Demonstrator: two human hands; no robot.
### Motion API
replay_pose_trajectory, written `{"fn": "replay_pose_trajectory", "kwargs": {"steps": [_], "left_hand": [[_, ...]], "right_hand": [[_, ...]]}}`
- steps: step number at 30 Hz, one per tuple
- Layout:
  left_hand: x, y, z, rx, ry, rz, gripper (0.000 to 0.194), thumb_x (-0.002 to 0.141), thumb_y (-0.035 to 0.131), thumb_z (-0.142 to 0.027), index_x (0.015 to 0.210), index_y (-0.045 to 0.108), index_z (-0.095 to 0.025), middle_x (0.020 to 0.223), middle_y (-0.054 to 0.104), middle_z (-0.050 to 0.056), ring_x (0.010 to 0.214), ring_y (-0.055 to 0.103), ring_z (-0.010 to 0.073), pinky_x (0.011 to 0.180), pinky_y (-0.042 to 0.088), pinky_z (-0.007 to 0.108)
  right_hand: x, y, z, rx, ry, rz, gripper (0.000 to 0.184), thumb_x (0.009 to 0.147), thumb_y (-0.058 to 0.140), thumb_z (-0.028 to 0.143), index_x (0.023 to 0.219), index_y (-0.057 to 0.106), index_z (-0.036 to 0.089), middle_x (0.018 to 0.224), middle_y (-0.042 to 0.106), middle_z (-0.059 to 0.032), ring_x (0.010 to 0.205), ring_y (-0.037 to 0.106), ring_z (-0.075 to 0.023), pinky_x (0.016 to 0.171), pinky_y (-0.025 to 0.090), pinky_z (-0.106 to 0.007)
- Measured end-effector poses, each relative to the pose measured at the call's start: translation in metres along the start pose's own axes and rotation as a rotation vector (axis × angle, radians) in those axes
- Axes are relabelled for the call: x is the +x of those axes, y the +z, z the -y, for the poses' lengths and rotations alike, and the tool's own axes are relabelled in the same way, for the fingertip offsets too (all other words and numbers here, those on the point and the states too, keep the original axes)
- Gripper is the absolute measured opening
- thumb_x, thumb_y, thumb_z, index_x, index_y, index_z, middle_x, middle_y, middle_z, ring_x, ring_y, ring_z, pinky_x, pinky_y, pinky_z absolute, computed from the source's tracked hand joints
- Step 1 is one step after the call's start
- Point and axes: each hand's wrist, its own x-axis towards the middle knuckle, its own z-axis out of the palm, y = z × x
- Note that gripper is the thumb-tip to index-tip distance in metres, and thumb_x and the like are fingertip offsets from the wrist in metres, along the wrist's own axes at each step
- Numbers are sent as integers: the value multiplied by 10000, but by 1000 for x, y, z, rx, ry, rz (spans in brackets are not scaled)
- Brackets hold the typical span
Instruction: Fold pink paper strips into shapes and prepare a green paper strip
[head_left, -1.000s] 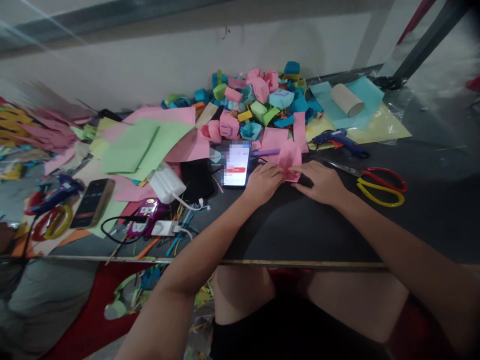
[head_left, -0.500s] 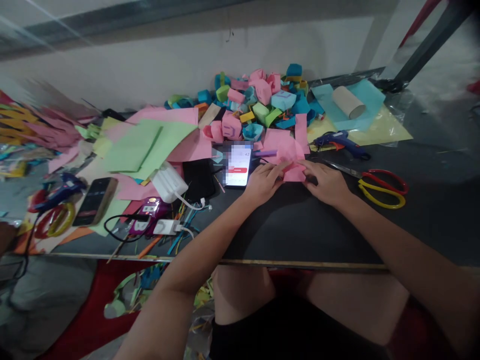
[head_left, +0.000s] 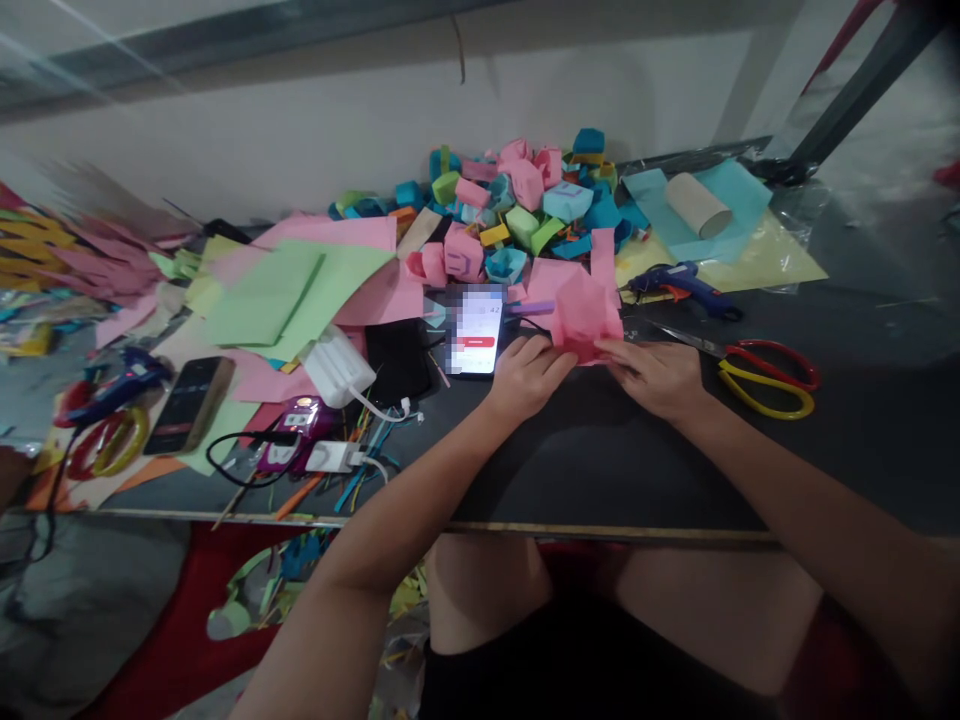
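Note:
A folded piece of pink paper stands partly raised on the dark table, its near edge between my two hands. My left hand pinches its near left corner with thumb and fingers. On the near right side, my right hand grips the paper in the same way. Just left of it lies a phone with a lit screen, close to my left fingers. Scissors with red and yellow handles rest to the right of my right hand. More pink paper lies behind the folded piece.
A heap of small folded paper shapes sits against the wall. A blue glue gun and a cardboard tube are at the right. Leftward are green paper sheets, a white charger, a second phone and another glue gun.
The pink paper was lying flatter under my fingertips; now its far part stands up with folds. Both hands have shifted slightly and grip its near edge.

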Motion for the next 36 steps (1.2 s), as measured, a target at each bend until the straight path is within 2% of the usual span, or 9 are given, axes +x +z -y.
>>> {"fn": "replay_pose_trajectory", "kwargs": {"steps": [4,11,13,17,19,23,28,32,36], "left_hand": [[-3,-4,-4,2,9,28,263,1040,507,-185,1102,742,-287,1153,779,63,937,658,211,734,526,380],[-7,-6,-4,-1,29,13,291,1044,502,-193,1183,733,-302,1179,788,58,893,680,208,673,533,367],[-7,-7,-5,-9,26,22,290,1045,499,-207,1191,733,-295,1183,787,65,893,685,209,675,544,366],[-4,-10,-6,3,34,39,296,1052,477,-227,1182,737,-285,1158,795,61,862,680,200,662,552,359],[-4,-12,-7,8,35,38,296,1052,476,-225,1173,737,-293,1157,795,53,837,672,194,642,543,355],[-4,-13,-7,11,31,38,293,1052,482,-219,1169,738,-303,1136,798,51,809,671,193,609,534,353],[-4,-15,-6,22,89,39,330,1062,450,-191,1123,755,-302,1125,800,39,785,672,176,604,532,340],[-2,-18,-5,10,148,20,356,1066,429,-167,1111,757,-298,1093,802,35,781,673,167,604,521,327],[-2,-17,-3,5,131,68,358,1074,415,-179,1127,752,-289,1103,800,40,815,687,168,619,525,331]], "right_hand": [[-4,-1,0,-20,-31,9,211,999,593,278,999,804,295,613,700,24,584,657,-142,658,538,-282],[-2,-4,5,-96,-201,-201,193,961,621,157,957,789,251,631,709,54,524,616,-94,578,479,-241],[-2,-5,6,-131,-176,-184,211,963,610,157,932,793,259,641,728,49,530,634,-101,575,490,-243],[-2,-7,5,-79,-84,0,291,983,544,182,942,811,288,760,795,12,659,724,-145,633,548,-274],[-1,-9,4,-33,-66,30,296,986,539,194,950,814,298,846,818,10,727,751,-156,682,577,-288],[1,-12,7,38,-87,-23,301,991,545,177,1008,813,311,1015,827,7,855,773,-163,768,593,-297],[6,-16,9,-52,-232,-158,307,994,547,134,998,805,299,1007,827,35,832,777,-119,734,580,-231],[4,-14,7,-60,-192,-128,292,984,551,146,973,804,292,989,827,36,806,780,-126,719,591,-244],[0,-10,5,-31,-157,-106,325,979,517,137,966,804,290,1002,826,26,771,773,-133,663,575,-259]]}}
